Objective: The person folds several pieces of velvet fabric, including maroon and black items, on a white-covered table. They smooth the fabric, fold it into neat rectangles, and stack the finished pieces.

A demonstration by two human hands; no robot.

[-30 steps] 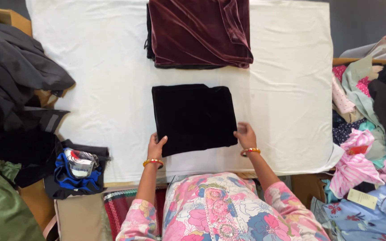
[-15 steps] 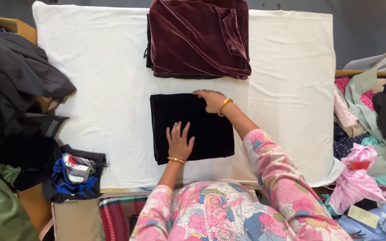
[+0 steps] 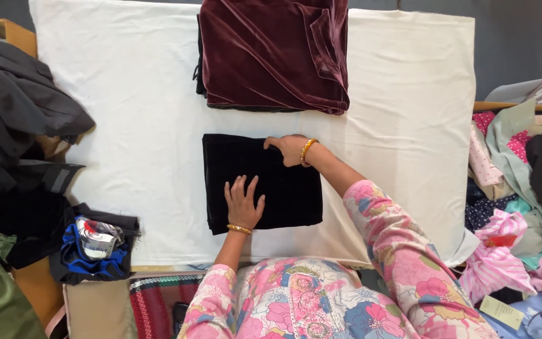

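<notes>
Left hand (image 3: 243, 204) flat, fingers spread, pressing the near part of the folded black cloth (image 3: 261, 182); grips nothing. Right hand (image 3: 288, 149) at the cloth's far edge, fingers curled on the fold; pinching or just resting, cannot tell. Cloth lies mid white sheet (image 3: 127, 125), squared. Folded maroon velvet (image 3: 274, 53) just beyond, apart from it. Dark clothes heap (image 3: 20, 144) left; bright garments (image 3: 515, 207) right. Risk: velvety pile is slippery, so an uneven pull at the far edge likely skews the layers; a far push could nudge the maroon stack
</notes>
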